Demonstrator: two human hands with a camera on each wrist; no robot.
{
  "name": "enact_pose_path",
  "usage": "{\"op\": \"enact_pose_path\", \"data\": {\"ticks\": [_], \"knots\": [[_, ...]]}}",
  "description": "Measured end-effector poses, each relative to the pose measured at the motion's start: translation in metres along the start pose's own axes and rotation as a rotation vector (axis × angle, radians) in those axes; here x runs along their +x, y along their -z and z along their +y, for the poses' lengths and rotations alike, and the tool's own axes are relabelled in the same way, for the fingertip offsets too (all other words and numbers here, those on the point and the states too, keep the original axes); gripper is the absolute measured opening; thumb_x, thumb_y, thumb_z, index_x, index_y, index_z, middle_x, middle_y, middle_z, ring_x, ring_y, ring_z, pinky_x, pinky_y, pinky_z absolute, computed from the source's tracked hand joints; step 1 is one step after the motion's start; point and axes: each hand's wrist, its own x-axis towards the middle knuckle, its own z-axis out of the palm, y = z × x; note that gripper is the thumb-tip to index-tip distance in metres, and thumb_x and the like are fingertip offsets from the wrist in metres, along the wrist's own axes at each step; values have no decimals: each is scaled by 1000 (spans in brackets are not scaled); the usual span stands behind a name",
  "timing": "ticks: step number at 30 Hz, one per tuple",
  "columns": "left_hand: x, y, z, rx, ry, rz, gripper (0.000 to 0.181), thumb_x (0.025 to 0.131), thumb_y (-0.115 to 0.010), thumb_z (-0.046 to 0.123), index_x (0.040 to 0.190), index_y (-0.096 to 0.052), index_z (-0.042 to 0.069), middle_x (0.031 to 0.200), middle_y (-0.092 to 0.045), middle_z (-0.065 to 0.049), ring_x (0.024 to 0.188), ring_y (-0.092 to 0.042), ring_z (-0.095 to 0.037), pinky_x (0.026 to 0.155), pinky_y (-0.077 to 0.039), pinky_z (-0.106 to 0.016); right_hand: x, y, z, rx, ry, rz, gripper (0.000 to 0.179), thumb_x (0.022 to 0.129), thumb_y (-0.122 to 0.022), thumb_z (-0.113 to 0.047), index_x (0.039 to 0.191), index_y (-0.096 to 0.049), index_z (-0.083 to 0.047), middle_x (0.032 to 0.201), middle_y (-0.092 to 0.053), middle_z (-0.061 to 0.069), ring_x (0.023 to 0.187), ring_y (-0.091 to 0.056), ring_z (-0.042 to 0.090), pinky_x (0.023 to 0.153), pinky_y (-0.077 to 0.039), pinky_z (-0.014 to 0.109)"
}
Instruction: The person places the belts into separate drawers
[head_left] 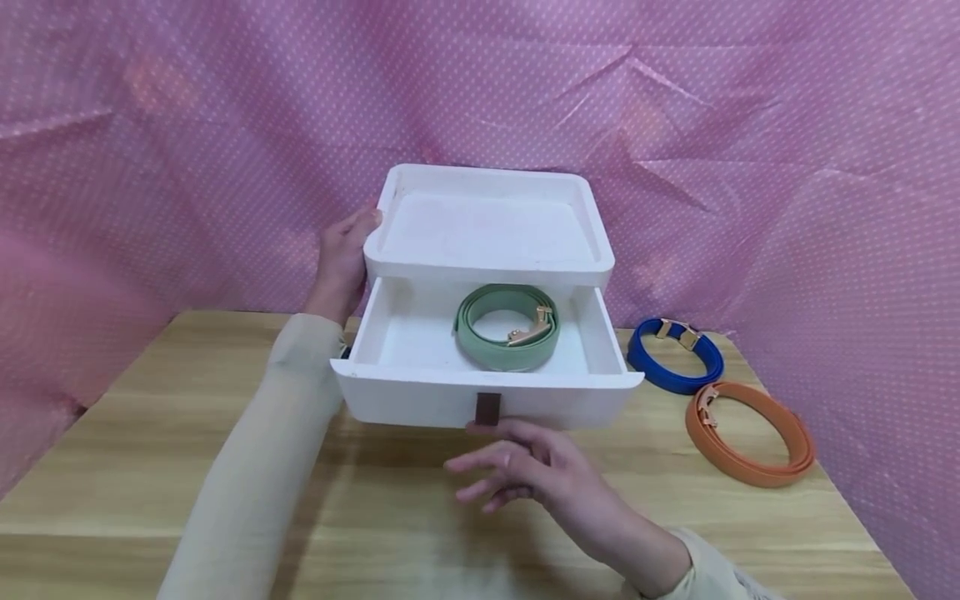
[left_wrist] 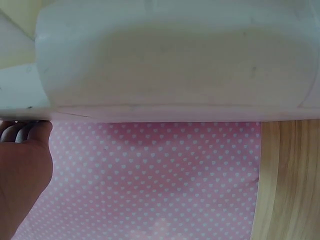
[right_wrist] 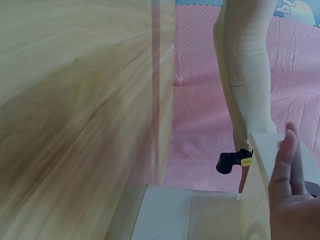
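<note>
White drawer unit (head_left: 491, 229), its drawer (head_left: 408, 404) standing open.
The top forms a shallow, rimmed tray with rounded corners; a dark brown tab (head_left: 487, 409) hangs centrally on the drawer front; inside, right of centre, lies a coiled green belt (head_left: 506, 357), gold buckle showing.

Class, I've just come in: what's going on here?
A person's left hand holds the side of a white, rectangular drawer unit, while the right hand has a finger at the brown tab on its open drawer. A coiled green belt lies inside; a coiled blue belt and a coiled orange belt rest on the wood-grain table.
</note>
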Motion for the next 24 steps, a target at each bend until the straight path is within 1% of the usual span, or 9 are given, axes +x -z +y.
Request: {"op": "enact_pose_path", "data": {"ticks": [2, 4, 6, 9, 11, 14, 17, 20, 24], "knots": [[-2, 1, -1, 15, 14, 8, 41, 96, -61, 33, 130, -64, 11, 123, -64, -13, 102, -65, -23, 82, -57, -28, -2, 0, 3, 3, 31, 3, 41, 105, -41, -17, 137, -41, 9, 122, -64, 22, 96, -69, 32, 80, -58, 40], [-3, 1, -1, 39, 16, -1, 42, 97, -60, 35, 133, -62, 13, 125, -64, -11, 104, -65, -23, 82, -57, -29, -2, 0, 5, 12, 53, 6, 39, 105, -40, -16, 134, -41, 10, 120, -65, 23, 92, -70, 31, 78, -58, 38], [-3, 1, -1, 38, 10, -6, 43, 97, -60, 35, 134, -61, 12, 129, -62, -10, 107, -64, -23, 84, -57, -29, -2, 0, 7, 26, 73, 15, 38, 105, -39, -15, 134, -42, 11, 117, -66, 24, 89, -71, 29, 75, -58, 36], [-2, 1, 1, 24, 2, -5, 43, 97, -60, 33, 133, -61, 10, 135, -59, -8, 112, -62, -24, 87, -56, -30, 0, -1, 8, 55, 100, 14, 33, 105, -39, -15, 123, -47, 11, 113, -67, 25, 88, -71, 29, 74, -58, 36], [-1, 1, 1, 9, -7, -2, 42, 97, -61, 31, 132, -61, 8, 138, -57, -7, 116, -61, -24, 89, -55, -29, 3, -2, 7, 57, 117, 6, 32, 105, -39, -16, 118, -50, 11, 112, -67, 27, 89, -71, 31, 73, -58, 37], [0, 1, 1, -5, -14, -9, 41, 97, -61, 29, 131, -61, 6, 142, -53, -4, 123, -56, -23, 91, -53, -28, 9, -3, 2, 26, 102, 12, 36, 106, -39, -22, 114, -55, 10, 111, -67, 26, 90, -71, 32, 72, -59, 37], [0, 2, 1, -7, -20, -20, 40, 97, -61, 29, 130, -62, 6, 146, -50, 1, 126, -54, -20, 91, -53, -27, 15, -4, -2, -19, 85, 27, 42, 107, -39, -27, 121, -58, 8, 111, -68, 24, 92, -71, 32, 72, -59, 37], [0, 2, -1, -14, -19, -9, 39, 96, -62, 29, 128, -64, 7, 138, -57, -4, 115, -61, -21, 86, -56, -27, 18, -4, -3, -37, 87, 34, 44, 107, -39, -26, 125, -57, 9, 111, -68, 24, 94, -70, 32, 72, -59, 37], [0, 1, -3, -26, -25, 13, 38, 95, -63, 28, 126, -66, 6, 120, -66, -13, 96, -67, -21, 79, -58, -26, 19, -4, -4, -51, 126, 41, 40, 107, -40, -21, 127, -55, 11, 114, -67, 24, 96, -69, 33, 73, -60, 39]]}}
